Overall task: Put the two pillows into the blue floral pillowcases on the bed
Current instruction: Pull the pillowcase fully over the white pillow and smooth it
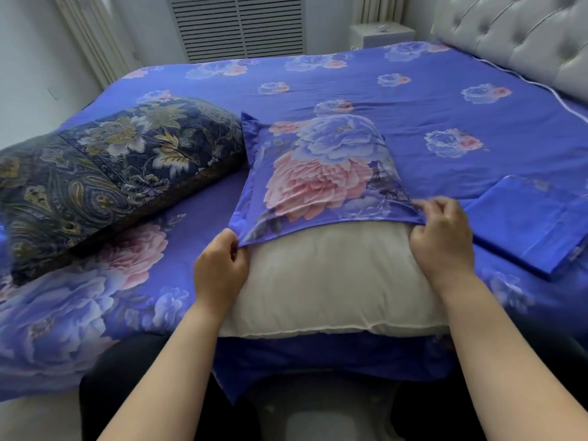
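- Pillow (331,281): white, lying on the bed (413,100) at its near edge, far half inside the pillowcase (318,173), near half bare.
- Pillowcase: blue floral, open hem running across the pillow's middle between the two hands.
- Left hand (219,268): fingers curled, pinching the hem's left corner; the hand rests against the pillow's left side.
- Right hand (442,237): fingers curled, gripping the hem's right corner, with cloth bunched under the fingertips.
- Second pillowcase (528,227): folded flat, blue, on the bed just right of the right hand, apart from it.
- Dark pillow (111,173): navy with gold floral and paisley print, on the bed left of and beyond the left hand, near the pillowcase's far left corner; whether they touch cannot be told.
- Headboard (525,39): grey, tufted, well beyond the right hand.
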